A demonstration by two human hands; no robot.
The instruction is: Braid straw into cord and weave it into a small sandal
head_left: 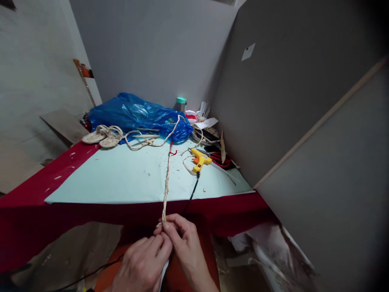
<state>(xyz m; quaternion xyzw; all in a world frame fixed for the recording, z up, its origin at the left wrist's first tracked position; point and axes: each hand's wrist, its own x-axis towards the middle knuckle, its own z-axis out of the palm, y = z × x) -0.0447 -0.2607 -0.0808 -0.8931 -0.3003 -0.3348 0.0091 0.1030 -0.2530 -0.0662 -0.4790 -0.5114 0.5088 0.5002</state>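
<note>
Braided cord: pale plant fibre, stretched over the near table edge to the left of the yellow glue gun. Red tie at its far end, level with the gun or slightly beyond.

Hands, both nearer the wearer than the gun and left of it. Right hand: thumb and fingers pinched on the cord's near end. Left hand: fingers curled closed, tips meeting the right hand's at the same end; exact hold hidden, cannot tell what it grips.

Gun lies on a pale green sheet, over red cloth. Black cable runs from its handle toward the near edge.

Right of the gun: red-handled scissors, partly covered; a dried leaf strip upright near them.

Left of and beyond the gun: loose looped cord, blue plastic bag. Farther left, pair of woven sandals beside the bag. Beyond the gun, green-lidded jar behind the bag.
</note>
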